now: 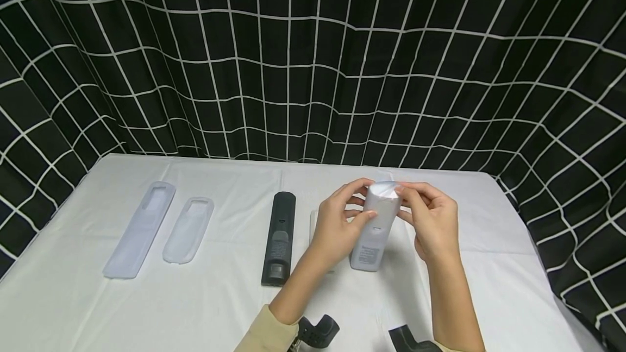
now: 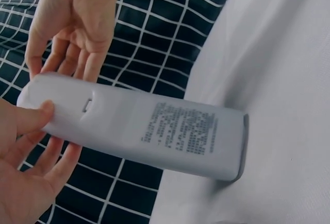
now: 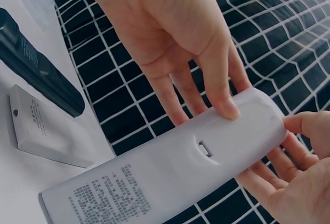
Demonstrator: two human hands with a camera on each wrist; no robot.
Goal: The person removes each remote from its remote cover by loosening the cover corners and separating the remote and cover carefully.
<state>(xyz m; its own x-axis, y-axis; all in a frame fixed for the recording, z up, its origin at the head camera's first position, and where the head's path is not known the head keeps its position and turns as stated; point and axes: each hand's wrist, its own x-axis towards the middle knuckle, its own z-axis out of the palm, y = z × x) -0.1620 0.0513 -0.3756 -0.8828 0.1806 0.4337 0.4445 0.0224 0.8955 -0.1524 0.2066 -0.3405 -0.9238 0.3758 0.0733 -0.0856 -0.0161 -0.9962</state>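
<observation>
Against a black, white-gridded curtain (image 1: 289,76), above a white tablecloth (image 1: 489,221), grips a pale remote (image 1: 375,233) near its top with half-curled fingers (image 3: 164,95) of left hand (image 1: 336,227) and right hand (image 1: 437,220).

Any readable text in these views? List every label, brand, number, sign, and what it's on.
None is legible.
White remote, held: printed block on its back, too blurred to read.
Dark remote: printing too small to read.
Flat white device: fine print too blurred to read.
Long translucent sleeve, short translucent sleeve: no lettering visible.
</observation>
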